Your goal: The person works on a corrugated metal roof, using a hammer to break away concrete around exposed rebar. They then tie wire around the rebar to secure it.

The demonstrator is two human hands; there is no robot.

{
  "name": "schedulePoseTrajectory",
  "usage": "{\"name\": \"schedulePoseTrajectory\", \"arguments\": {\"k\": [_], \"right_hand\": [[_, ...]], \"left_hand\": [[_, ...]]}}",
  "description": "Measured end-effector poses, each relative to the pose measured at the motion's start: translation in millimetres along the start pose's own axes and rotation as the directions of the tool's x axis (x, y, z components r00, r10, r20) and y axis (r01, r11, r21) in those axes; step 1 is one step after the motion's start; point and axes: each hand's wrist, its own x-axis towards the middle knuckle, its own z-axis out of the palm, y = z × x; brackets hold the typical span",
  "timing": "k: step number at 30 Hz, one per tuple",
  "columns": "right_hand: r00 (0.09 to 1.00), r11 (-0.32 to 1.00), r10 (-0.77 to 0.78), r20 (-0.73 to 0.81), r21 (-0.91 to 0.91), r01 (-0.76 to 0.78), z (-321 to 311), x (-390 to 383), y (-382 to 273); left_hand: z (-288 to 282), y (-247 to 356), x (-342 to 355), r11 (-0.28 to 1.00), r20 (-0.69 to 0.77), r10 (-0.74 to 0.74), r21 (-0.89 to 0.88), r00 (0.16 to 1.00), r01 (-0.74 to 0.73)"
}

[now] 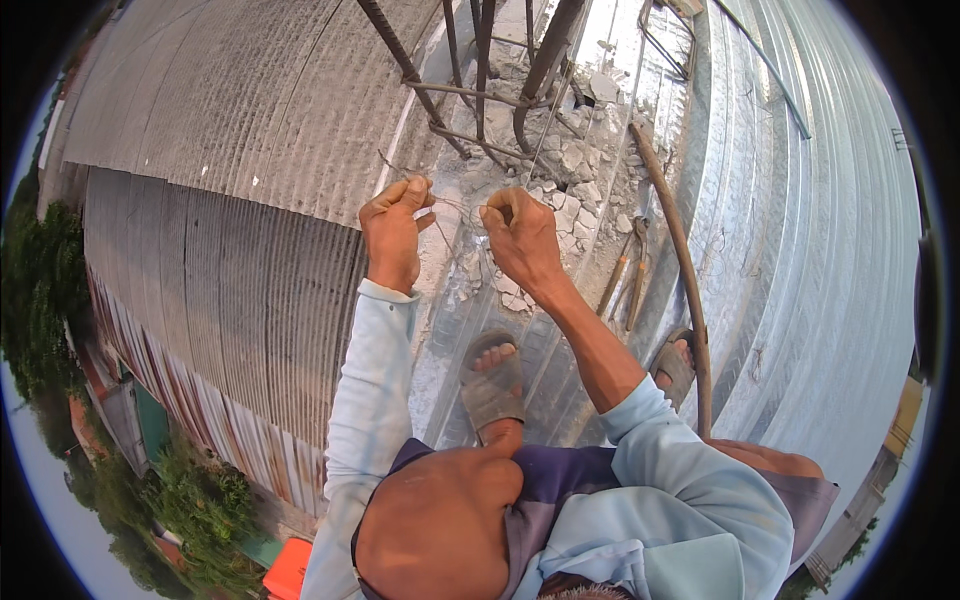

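Thin tie wire (452, 204) stretches between my two hands. My left hand (393, 232) is closed, pinching a bundle of it between thumb and fingers, with loose ends sticking out. Opposite, my right hand (524, 240) is closed with thumb and fingertips pressed together on the wire's other part. Just beyond my hands rise rusty steel reinforcing bars (484, 75), joined by crosswise ties. Pincers with orange handles (637, 275) lie to the right of my right hand, apart from it.
Broken concrete rubble (575, 190) lies around the bar bases. A curved wooden stick (676, 225) runs beside my right foot (675, 368). Shiny corrugated metal sheets (810, 260) cover the right. Lower grey roofing (225, 110) drops away at left, past the edge near my left arm.
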Motion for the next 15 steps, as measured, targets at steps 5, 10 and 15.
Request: {"name": "schedulePoseTrajectory", "arguments": {"k": [5, 10, 15], "right_hand": [[0.949, 0.952, 0.046, 0.312, 0.273, -0.136, -2, -6, 17], [0.885, 0.912, 0.164, 0.435, 0.276, -0.305, -25, 4, -3], [0.931, 0.931, 0.181, 0.317, 0.25, -0.266, -19, 17, 10]], "left_hand": [[9, -15, 3, 0.974, -0.072, 0.025, -0.225, 0.997, -0.041], [-2, -2, -5, 0.981, 0.059, 0.041, -0.192, 0.997, -0.029], [3, 7, -14, 0.981, 0.032, 0.053, -0.187, 0.998, -0.047]]}}
